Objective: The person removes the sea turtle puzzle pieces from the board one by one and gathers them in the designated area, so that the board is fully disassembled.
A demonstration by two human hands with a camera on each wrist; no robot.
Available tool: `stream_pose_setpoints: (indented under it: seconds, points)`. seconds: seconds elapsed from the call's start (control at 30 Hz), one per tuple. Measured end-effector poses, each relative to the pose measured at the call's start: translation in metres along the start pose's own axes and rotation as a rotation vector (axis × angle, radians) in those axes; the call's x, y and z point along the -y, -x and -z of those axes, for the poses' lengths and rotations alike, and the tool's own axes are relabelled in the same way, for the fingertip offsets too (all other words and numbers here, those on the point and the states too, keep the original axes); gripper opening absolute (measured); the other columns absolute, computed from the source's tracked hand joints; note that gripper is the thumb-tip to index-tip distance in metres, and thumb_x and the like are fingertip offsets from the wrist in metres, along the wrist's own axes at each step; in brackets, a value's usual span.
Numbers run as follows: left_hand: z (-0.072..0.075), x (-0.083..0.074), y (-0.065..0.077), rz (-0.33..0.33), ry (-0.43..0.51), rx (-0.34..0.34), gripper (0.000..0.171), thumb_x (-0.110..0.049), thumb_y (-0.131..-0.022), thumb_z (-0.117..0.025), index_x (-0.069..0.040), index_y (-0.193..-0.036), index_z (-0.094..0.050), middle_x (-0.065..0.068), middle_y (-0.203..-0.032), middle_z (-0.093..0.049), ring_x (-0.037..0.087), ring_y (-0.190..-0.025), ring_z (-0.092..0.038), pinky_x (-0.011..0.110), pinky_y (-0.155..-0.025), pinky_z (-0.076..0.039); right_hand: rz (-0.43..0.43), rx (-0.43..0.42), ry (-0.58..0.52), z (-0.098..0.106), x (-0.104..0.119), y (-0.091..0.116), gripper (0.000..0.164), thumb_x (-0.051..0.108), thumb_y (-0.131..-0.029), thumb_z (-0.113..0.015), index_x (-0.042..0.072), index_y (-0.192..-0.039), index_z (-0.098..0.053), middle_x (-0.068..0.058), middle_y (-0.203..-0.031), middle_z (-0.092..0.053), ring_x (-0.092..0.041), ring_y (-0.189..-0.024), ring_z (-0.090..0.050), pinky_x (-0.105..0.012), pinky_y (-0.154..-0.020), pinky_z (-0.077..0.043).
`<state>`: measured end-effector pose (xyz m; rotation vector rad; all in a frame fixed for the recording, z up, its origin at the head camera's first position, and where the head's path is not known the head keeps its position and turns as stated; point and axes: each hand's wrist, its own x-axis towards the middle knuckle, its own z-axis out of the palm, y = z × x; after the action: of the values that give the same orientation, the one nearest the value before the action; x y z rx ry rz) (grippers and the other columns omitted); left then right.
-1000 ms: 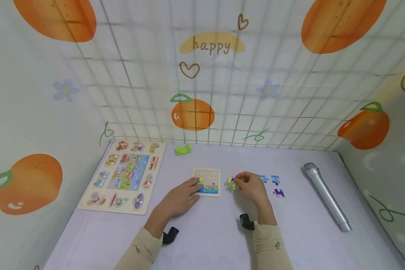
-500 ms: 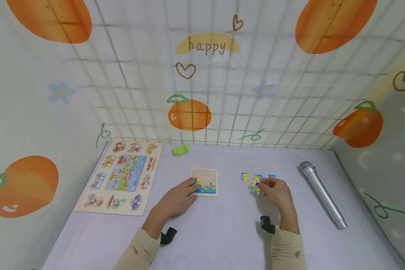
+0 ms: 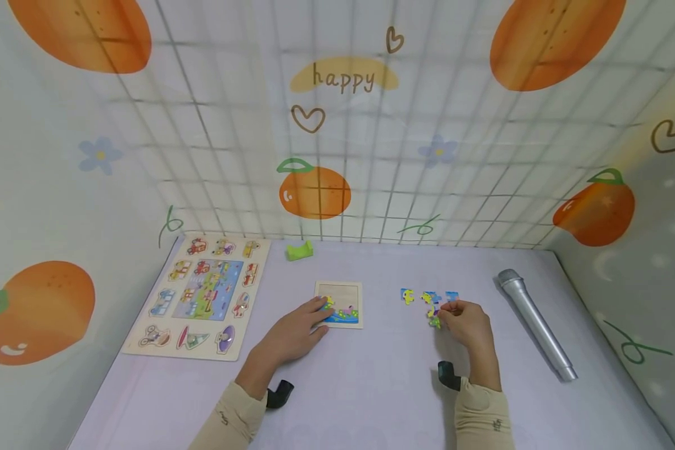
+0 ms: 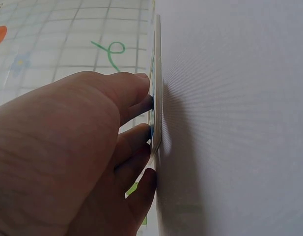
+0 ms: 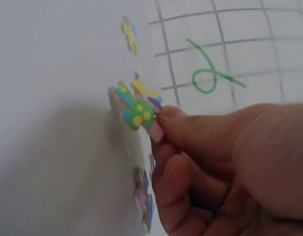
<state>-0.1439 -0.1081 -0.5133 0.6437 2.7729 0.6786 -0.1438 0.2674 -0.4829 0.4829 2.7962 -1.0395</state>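
Observation:
My left hand rests with extended fingers on the left side of a small wooden puzzle tray. Along the tray's lower part lie blue, green and pink pieces; its upper part shows bare wood. In the left wrist view, the fingertips meet the face of the tray, seen edge-on. Between thumb and fingers, my right hand pinches a jigsaw piece, green with yellow dots and a purple and pink side. It is tilted close over the table. Loose pieces lie just beyond, including a blue and yellow one.
A large wooden picture board with several vehicle shapes lies at the left. Behind the tray sits a light green block. A silver microphone lies at the right. The patterned cloth wall rises along the table's back edge.
My right hand has carried the pinched piece rightward from beside the tray to the loose pieces, then slightly nearer to me, turning it. The left hand has stayed on the tray.

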Motion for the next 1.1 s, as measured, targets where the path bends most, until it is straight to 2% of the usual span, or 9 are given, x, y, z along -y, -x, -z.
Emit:
stream_pose_setpoints:
  seconds: [0.53,1.1]
  points:
    - [0.002,-0.003,0.0,0.009,0.009,-0.001,0.047,-0.036,-0.105,-0.056,-0.023,-0.15,-0.054,-0.002,-0.166,-0.037,0.022,-0.156,-0.03,0.048,-0.124,-0.034,-0.04,-0.082,0.048,-0.009,-0.002,-0.001,0.019,0.022,-0.09,-0.071,0.004,-0.093,-0.075,-0.013,-0.09,-0.073,-0.028,-0.082,-0.06,-0.028,-0.059,-0.04]
    - [0.003,-0.003,0.0,0.014,0.013,0.008,0.047,-0.036,-0.105,-0.057,-0.023,-0.15,-0.054,-0.001,-0.166,-0.036,0.022,-0.156,-0.029,0.047,-0.125,-0.033,-0.084,-0.1,0.08,-0.012,0.009,0.002,0.018,0.019,-0.091,-0.072,0.003,-0.096,-0.078,-0.016,-0.097,-0.074,-0.029,-0.086,-0.059,-0.028,-0.06,-0.041]
